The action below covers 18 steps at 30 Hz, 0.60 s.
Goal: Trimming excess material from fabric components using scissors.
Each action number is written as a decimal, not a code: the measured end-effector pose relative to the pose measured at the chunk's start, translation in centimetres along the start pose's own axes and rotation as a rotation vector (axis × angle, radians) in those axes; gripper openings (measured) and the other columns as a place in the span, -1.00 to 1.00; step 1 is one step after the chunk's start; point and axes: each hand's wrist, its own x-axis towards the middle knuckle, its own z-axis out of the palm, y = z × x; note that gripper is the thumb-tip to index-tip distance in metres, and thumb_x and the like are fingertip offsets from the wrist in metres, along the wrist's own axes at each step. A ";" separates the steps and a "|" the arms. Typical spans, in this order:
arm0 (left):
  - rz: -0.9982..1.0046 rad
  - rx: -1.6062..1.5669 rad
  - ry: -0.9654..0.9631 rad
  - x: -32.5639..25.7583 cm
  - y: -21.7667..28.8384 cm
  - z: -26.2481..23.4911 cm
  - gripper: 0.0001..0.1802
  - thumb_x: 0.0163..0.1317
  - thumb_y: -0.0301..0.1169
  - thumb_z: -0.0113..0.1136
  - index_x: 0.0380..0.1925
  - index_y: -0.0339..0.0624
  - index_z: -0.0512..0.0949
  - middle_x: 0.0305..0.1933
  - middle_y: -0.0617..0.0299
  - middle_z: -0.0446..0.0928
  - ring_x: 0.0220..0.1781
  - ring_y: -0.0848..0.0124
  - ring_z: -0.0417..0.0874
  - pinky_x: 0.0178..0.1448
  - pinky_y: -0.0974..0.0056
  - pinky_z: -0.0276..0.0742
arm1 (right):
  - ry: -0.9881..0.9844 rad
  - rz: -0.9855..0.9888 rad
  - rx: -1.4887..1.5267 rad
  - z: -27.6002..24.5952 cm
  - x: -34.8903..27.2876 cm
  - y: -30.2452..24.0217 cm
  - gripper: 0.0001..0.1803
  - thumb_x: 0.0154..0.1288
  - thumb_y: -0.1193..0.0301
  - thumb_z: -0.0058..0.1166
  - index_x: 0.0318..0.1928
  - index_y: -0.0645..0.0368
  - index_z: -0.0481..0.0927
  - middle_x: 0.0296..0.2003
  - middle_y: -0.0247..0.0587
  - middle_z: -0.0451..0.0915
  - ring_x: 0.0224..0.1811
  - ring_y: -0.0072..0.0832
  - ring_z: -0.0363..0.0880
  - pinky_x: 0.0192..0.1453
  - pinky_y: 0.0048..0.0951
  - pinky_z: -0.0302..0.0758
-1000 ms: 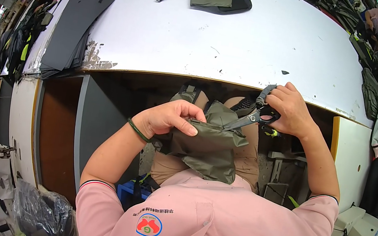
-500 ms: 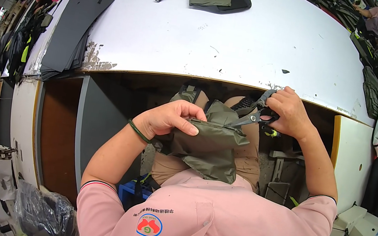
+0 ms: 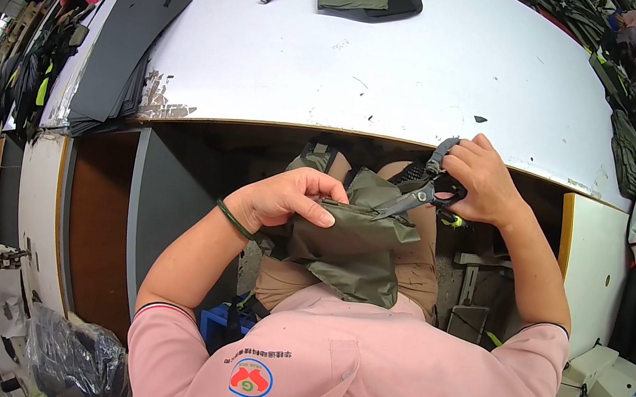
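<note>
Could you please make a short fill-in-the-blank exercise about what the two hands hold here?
1. The right hand holds a pair of ____.
2. The left hand pinches an olive-green fabric piece; on its wrist sits a ____ band.
3. A stack of dark grey sheets lies on the ____ table.

Missing words: scissors; green; white

A pink short-sleeved polo shirt (image 3: 357, 371) with dark-and-white striped sleeve cuffs, a round red-and-blue chest badge (image 3: 251, 379) below small lettering, and a green wristband (image 3: 234, 218).
</note>
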 end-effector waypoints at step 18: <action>-0.029 0.012 -0.026 0.0 0.4 0.1 -0.69 0.02 -0.56 0.42 -0.18 -0.35 0.62 -0.22 0.24 0.69 -0.22 0.55 0.67 -0.03 0.44 0.55 | -0.061 -0.094 -0.036 -0.4 1.6 1.6 -0.65 -0.21 0.38 0.41 -0.41 0.06 0.47 -0.49 -0.35 0.44 -0.33 -0.35 0.48 -0.16 -0.34 0.36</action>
